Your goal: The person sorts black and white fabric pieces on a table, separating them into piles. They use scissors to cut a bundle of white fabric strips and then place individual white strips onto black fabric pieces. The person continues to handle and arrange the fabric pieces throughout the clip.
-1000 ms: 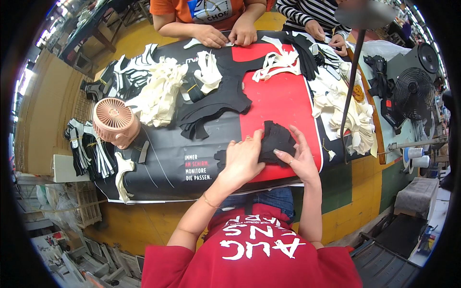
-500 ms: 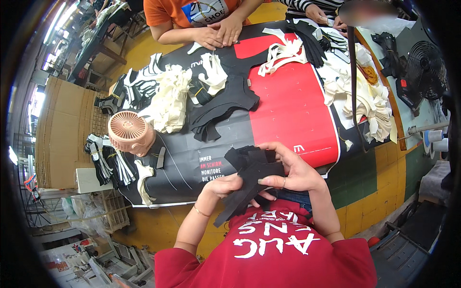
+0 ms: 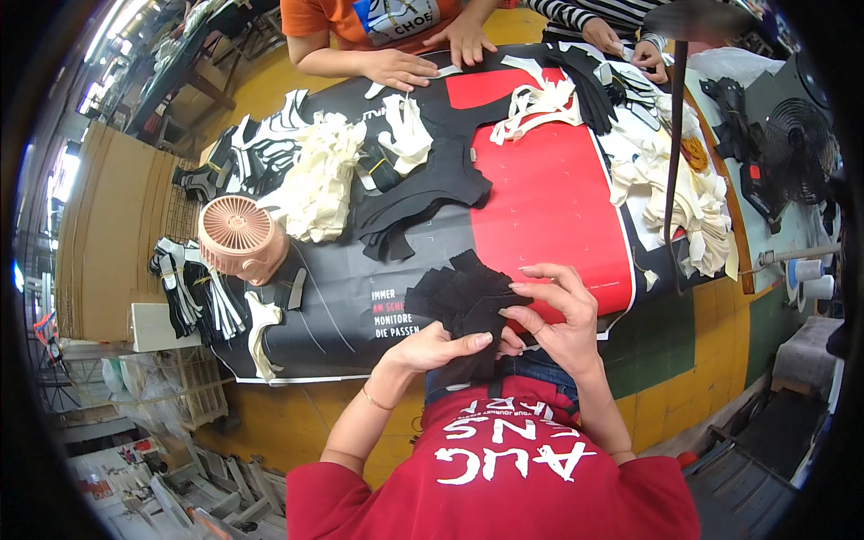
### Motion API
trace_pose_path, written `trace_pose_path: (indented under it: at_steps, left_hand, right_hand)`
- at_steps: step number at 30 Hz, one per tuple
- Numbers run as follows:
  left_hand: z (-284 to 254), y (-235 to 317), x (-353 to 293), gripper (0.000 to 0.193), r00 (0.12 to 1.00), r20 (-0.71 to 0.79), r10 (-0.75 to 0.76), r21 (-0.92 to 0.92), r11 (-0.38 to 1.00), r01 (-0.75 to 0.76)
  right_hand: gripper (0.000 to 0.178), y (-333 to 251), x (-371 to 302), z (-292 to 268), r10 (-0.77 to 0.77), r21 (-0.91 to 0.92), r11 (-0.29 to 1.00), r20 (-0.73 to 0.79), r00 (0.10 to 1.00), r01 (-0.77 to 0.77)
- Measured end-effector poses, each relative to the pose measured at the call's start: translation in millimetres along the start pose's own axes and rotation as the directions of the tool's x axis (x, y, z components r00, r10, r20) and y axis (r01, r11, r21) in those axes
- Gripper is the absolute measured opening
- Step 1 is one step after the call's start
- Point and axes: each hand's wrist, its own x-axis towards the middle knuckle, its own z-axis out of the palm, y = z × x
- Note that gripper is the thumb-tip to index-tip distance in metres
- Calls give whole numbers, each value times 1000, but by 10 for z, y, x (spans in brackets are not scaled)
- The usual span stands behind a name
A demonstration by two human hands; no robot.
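A fanned stack of black fabric pieces (image 3: 463, 297) is held up in front of my body, over the near edge of the table. My left hand (image 3: 436, 347) grips its lower part, thumb across the top. At the stack's right edge, the thumb and fingertips of my right hand (image 3: 565, 317) pinch the layers, with the other fingers raised. Just beyond lies a larger pile of cut black fabric (image 3: 427, 193) on the table's black-and-red sheet (image 3: 549, 216).
A pink fan (image 3: 241, 238) stands at the left among bundled black and white strips (image 3: 198, 292). Heaps of cream fabric pieces (image 3: 317, 180) lie behind it and at the far right. Across the table are a person in orange (image 3: 396, 67) and one in stripes (image 3: 621, 36).
The black stack has swung more upright and fanned out. My right hand has shifted from gripping across it to its right edge. Across the table, the orange-shirted person's hands have moved apart.
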Motion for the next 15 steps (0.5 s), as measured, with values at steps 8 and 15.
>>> trace_pose_path:
  at_steps: [8, 15]
  left_hand:
    - [-60, -228, -73, 51, 991, -135, 24, -469, 879, -85]
    - [-162, -225, -249, 52, 883, -462, -82, -314, 946, -76]
  right_hand:
    - [19, -16, 18, -2, -52, 10, 999, -45, 998, 52]
    - [14, 347, 94, -412, 414, 50, 910, -137, 900, -411]
